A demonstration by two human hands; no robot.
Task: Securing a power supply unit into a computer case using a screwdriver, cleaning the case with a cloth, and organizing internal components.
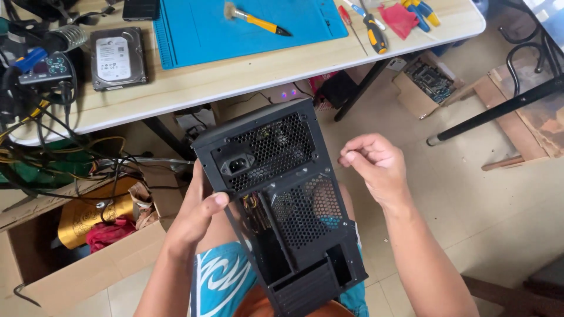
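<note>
Head view: a black computer case point(282, 205) rests on the person's lap w/ its back side facing up. The left hand point(197, 214) grips the case's left edge, thumb pressed on the back panel near the power socket point(237, 164). The right hand point(376, 164) hangs in the air just right of the case, not touching it. Its fingers are curled in and thumb and finger are pinched close. Can't tell if sth tiny is in there.

What could go wrong: only one hand holds the case, & it's tilted on the knees. I think it could slide off and bang on the tiled floor. The metal edges look thin and could scratch skin.

The case is hard dark metal, boxy, w/ lots of small round holes like a net. Behind it is a pale wood table point(235, 82) w/ a smooth blue mat point(247, 26), a shiny grey hard drive point(117, 57), a brush point(255, 19) and a screwdriver point(373, 30). A brown cardboard box point(88, 264) sits on the left.
</note>
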